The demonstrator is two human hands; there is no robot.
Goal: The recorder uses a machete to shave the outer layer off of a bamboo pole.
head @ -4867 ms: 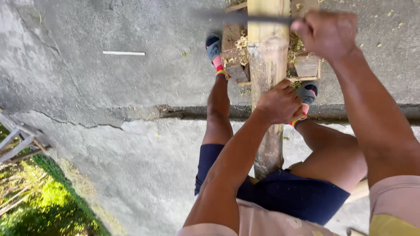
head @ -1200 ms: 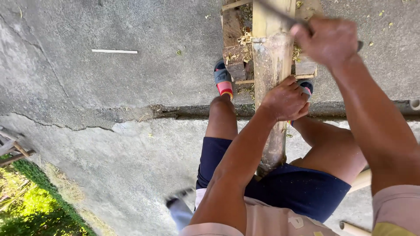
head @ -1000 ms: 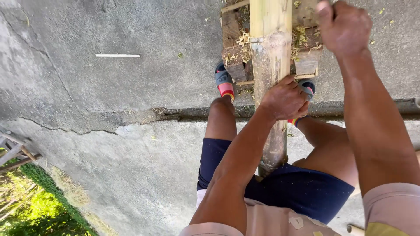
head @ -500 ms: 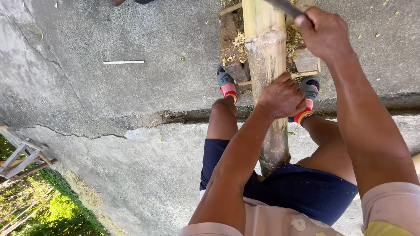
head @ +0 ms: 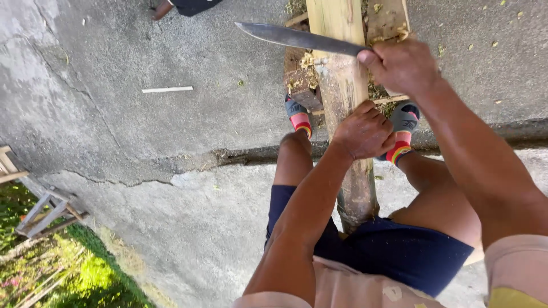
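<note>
The thick bamboo pole (head: 345,108), pale yellow-green at its far end and greyer and rougher nearer the body, runs away from the person between the knees and out over a weathered wooden frame (head: 388,23) that lies on the ground ahead. The left hand (head: 365,132) is closed over the top of the pole about midway along what shows of it, fingers wrapped down its far side and thumb on the near side. The right hand (head: 402,64) is clenched tight around the handle of a long dark steel machete (head: 297,37); the handle itself is hidden inside the fist. The blade reaches out to the left across the pole, its edge at or just above the bamboo where the pale peeled surface meets the rougher skin. Whether it is touching the pole cannot be told.

Pale shavings (head: 308,60) cling to the frame beside the pole, and small green chips are scattered on the grey concrete ground (head: 171,142). The person's feet, in grey sandals with rainbow-striped straps (head: 299,117), rest either side of the pole. A thin white stick (head: 167,89) lies well off to the left, and a cracked seam runs across the concrete.
</note>
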